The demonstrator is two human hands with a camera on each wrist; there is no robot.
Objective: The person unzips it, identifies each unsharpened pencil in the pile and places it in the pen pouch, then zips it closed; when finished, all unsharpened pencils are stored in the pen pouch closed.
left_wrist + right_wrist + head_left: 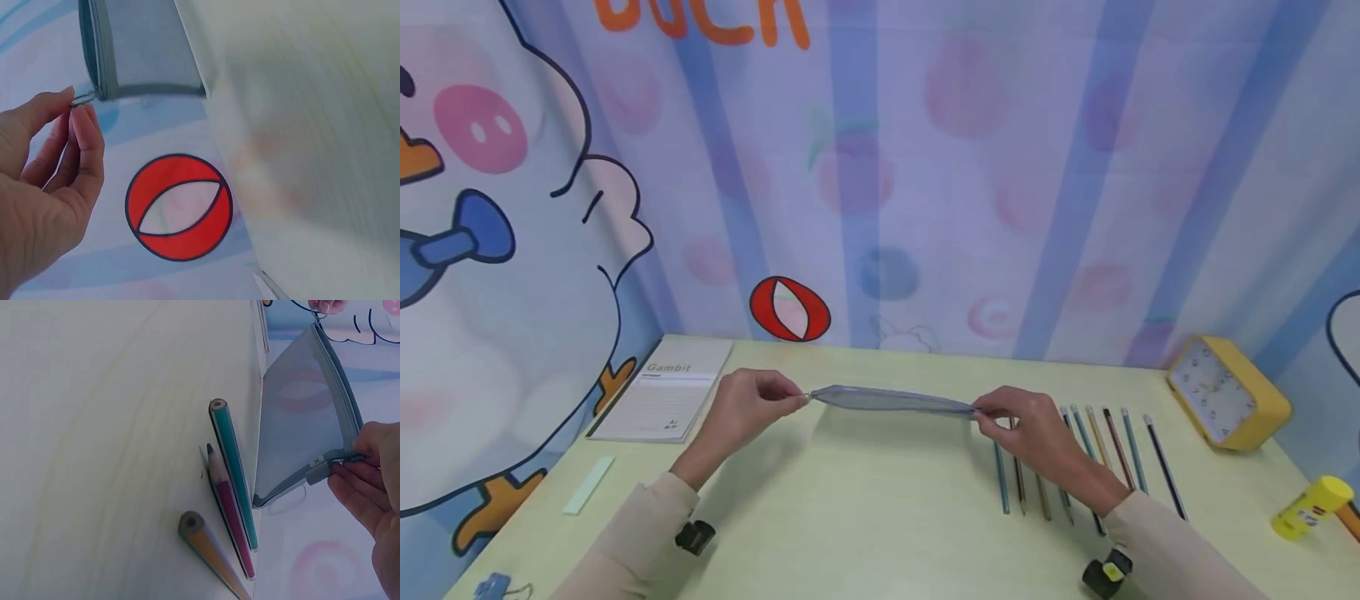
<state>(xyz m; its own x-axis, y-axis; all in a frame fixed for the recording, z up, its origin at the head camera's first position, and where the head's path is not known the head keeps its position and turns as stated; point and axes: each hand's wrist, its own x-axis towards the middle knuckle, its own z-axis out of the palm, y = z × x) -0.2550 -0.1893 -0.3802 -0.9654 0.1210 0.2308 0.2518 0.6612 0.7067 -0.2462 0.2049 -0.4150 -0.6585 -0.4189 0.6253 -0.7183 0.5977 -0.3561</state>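
Note:
A grey-blue translucent zip pouch (891, 400) is stretched level between my two hands, held up over the table. My left hand (745, 412) pinches a small metal ring (82, 99) at the pouch's left end between thumb and fingertips. At the other end, my right hand (1037, 429) pinches the top corner by a small fabric tab (320, 473). The right wrist view shows the pouch's mesh side hanging flat, with the opening edge upward. Several pencils (1165, 467) lie in a row on the table under and beside my right forearm.
A yellow clock (1232, 392) stands at the back right, with a yellow glue stick (1311, 507) nearer. Back left lies a notebook (658, 400), a pale green strip (589, 485) in front of it. A blue binder clip (492, 586) sits at the front left. Printed curtains border the table.

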